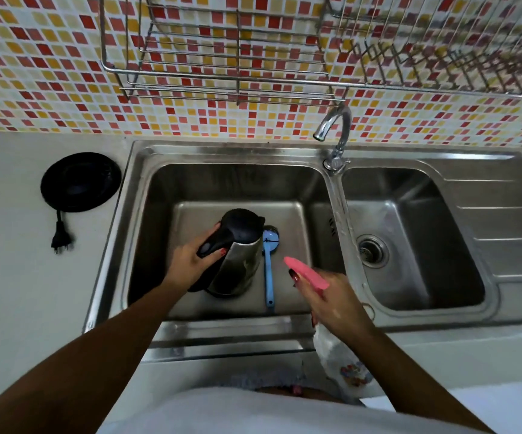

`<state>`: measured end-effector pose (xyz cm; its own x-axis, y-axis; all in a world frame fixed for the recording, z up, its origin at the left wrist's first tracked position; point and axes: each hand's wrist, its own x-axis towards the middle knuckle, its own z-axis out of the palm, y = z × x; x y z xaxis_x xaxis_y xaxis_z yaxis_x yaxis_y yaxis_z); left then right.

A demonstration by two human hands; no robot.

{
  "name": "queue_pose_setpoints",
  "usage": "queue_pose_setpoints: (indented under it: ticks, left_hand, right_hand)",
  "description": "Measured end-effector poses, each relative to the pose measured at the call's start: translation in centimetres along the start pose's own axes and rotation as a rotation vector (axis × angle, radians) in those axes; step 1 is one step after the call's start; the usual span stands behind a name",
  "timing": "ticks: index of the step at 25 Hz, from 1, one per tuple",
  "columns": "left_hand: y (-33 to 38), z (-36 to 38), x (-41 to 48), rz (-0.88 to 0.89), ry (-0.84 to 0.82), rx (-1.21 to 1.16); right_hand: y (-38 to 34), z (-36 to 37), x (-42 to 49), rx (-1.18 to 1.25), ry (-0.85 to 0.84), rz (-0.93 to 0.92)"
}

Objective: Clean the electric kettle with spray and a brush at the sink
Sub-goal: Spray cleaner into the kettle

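Observation:
A steel electric kettle (239,267) with a black lid and handle stands tilted in the left basin of the sink (191,183). My left hand (191,261) grips its black handle. My right hand (331,299) holds a spray bottle (338,355) with a pink trigger head, its nozzle pointing at the kettle from the right. A blue long-handled brush (268,270) lies on the basin floor just right of the kettle, its head partly hidden behind it.
The kettle's black base (80,181) with cord and plug (61,239) lies on the counter to the left. A chrome tap (335,136) stands between the basins. The right basin (410,239) has a drain. A wire dish rack (237,57) hangs above.

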<state>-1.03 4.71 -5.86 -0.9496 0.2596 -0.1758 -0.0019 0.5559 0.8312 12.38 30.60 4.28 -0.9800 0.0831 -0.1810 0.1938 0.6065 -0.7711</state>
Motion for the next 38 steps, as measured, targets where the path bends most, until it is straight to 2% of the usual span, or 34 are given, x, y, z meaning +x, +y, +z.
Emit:
queue_pose_setpoints:
  ticks: [3,6,9,11,13,17,20,24,27,29,31,33,34,36,38]
  left_hand:
    - [-1.8,-1.2,-0.1,0.054,-0.099,-0.034]
    - [-3.8,-3.1,0.1,0.078,-0.137,0.115]
    - [-3.3,-3.4,0.3,0.041,-0.042,0.228]
    - [-0.5,-1.6,1.0,0.089,0.089,0.262]
    - [3.0,1.2,2.2,0.108,0.161,0.405]
    - [4.6,5.1,3.8,0.072,0.086,0.729]
    - [4.0,5.0,3.9,0.096,0.076,0.747]
    - [4.6,3.8,3.2,0.186,0.158,0.551]
    - [5.1,1.8,1.0,0.212,0.254,0.104]
    - [5.2,0.1,-0.7,0.083,0.366,-0.216]
    - [4.8,-1.5,-1.7,-0.175,0.461,-0.493]
    - [4.3,-3.3,-1.6,-0.397,0.424,-0.580]
    - [3.9,-4.0,-1.4,-0.453,0.376,-0.591]
    - [3.6,-4.8,-1.4,-0.443,0.314,-0.631]
    - [3.6,-5.0,-2.4,-0.376,0.281,-0.635]
  right_hand:
    - [-0.1,0.4,0.5,0.018,0.070,-0.056]
    - [0.0,0.7,0.7,0.030,0.094,-0.063]
    - [0.5,1.0,0.7,0.010,0.102,-0.063]
    - [0.7,1.1,0.6,0.000,0.115,-0.062]
    - [0.6,1.1,0.4,0.000,0.131,-0.064]
    - [0.1,1.0,0.0,0.017,0.139,-0.084]
    - [0.0,1.0,0.1,0.010,0.140,-0.106]
    - [-0.1,1.2,0.3,-0.004,0.100,-0.116]
    - [0.1,1.1,0.6,0.035,0.081,-0.076]
    - [0.1,0.9,1.1,0.089,0.041,0.017]
    - [-0.2,0.8,1.8,0.088,-0.024,0.071]
    - [-0.6,1.0,2.6,0.035,-0.062,0.066]
    - [-0.8,1.2,3.0,0.021,-0.074,0.069]
    - [-1.4,1.6,4.1,0.011,-0.093,0.070]
    - [-1.7,2.1,5.2,-0.112,-0.127,-0.005]
